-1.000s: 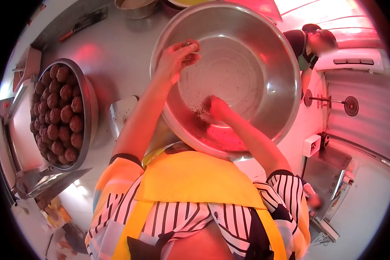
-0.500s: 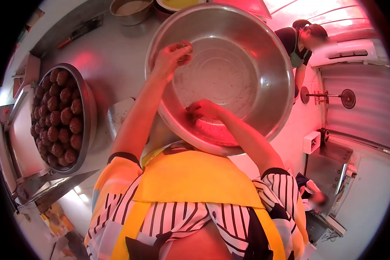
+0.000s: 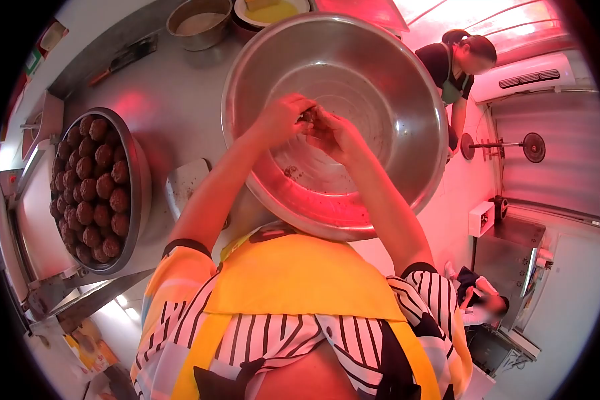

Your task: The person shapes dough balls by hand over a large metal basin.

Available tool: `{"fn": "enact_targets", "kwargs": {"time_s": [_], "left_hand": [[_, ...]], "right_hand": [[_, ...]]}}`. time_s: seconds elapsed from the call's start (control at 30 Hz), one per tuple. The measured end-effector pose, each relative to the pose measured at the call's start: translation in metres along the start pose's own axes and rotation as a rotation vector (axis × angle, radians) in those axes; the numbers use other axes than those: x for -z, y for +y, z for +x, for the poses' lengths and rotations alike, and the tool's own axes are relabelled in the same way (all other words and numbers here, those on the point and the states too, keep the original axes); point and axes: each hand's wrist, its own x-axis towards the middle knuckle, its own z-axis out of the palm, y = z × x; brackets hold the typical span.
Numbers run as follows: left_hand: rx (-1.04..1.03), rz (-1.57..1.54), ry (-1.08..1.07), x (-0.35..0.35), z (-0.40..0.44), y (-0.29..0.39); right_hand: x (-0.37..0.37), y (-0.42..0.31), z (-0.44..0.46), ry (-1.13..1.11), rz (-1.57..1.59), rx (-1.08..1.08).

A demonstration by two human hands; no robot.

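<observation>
The balls (image 3: pixel 88 190) lie in a tub (image 3: pixel 141 180), left of the basin (image 3: pixel 417 127).

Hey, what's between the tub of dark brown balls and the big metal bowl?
In the head view, a flat, pale, dark-flecked piece lies on the counter between tub and bowl, partly hidden by the left forearm.

Looking forward and steeply down from the person's own head, with a very wide, rounded field edged in black at both sides. Facing into the metal basin (image 3: pixel 410 157) from above at close range, and holding the fingers (image 3: pixel 301 105) near mid-frame. Catching the yellow apron (image 3: pixel 307 273) nearest, along the lower part, and the counter (image 3: pixel 173 87) toward upper left. Reaching farther right to a co-worker (image 3: pixel 452 73) and a standing fan (image 3: pixel 534 147), turning the fan sideways.
</observation>
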Motion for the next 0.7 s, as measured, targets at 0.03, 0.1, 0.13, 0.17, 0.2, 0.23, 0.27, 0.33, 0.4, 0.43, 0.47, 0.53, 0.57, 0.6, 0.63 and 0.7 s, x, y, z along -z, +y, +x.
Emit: {"fn": "enact_targets", "kwargs": {"time_s": [0.03, 0.1, 0.13, 0.17, 0.2, 0.23, 0.27, 0.33, 0.4, 0.43, 0.47, 0.53, 0.57, 0.6, 0.63, 0.7], "left_hand": [[-0.019, 0.043, -0.019, -0.001, 0.000, 0.000], [-0.051, 0.102, -0.044, -0.003, 0.001, -0.001], [-0.064, 0.116, -0.051, -0.004, 0.000, -0.001], [-0.074, 0.129, -0.057, -0.006, -0.002, -0.001], [-0.059, 0.102, -0.021, -0.007, -0.004, -0.001], [-0.042, 0.075, 0.014, -0.009, -0.007, -0.001], [-0.024, 0.047, 0.048, -0.009, -0.009, -0.001], [-0.004, -0.068, 0.138, -0.005, -0.003, -0.007], [0.056, -0.150, 0.188, -0.001, 0.003, -0.010], [0.106, -0.174, 0.192, 0.003, 0.004, -0.010], [0.158, -0.197, 0.198, 0.005, 0.004, -0.011], [0.159, -0.183, 0.203, 0.004, 0.002, -0.015], [0.159, -0.176, 0.205, 0.003, 0.002, -0.015], [0.166, -0.172, 0.197, 0.003, 0.001, -0.013], [0.170, -0.167, 0.189, 0.004, 0.001, -0.010], [0.174, -0.165, 0.185, 0.004, 0.001, -0.008]], "right_hand": [[-0.001, 0.003, 0.000, -0.006, 0.030, 0.014], [0.003, 0.007, 0.004, -0.041, 0.075, 0.026], [0.011, 0.011, 0.009, -0.067, 0.090, 0.024], [0.019, 0.014, 0.011, -0.093, 0.105, 0.020], [0.020, 0.012, 0.010, -0.051, 0.015, 0.040], [0.022, 0.010, 0.007, -0.011, -0.074, 0.058], [0.024, 0.010, 0.004, 0.030, -0.162, 0.074], [0.041, 0.018, 0.003, 0.064, -0.588, 0.111], [0.056, 0.035, 0.005, 0.080, -0.911, 0.124], [0.060, 0.045, 0.005, 0.080, -1.021, 0.120], [0.064, 0.054, 0.006, 0.078, -1.130, 0.115], [0.062, 0.069, 0.007, 0.040, -1.314, 0.230], [0.061, 0.076, 0.008, 0.021, -1.404, 0.290], [0.056, 0.080, 0.007, -0.012, -1.416, 0.328], [0.050, 0.083, 0.006, -0.044, -1.427, 0.368], [0.041, 0.090, 0.009, -0.091, -1.440, 0.432]]}}
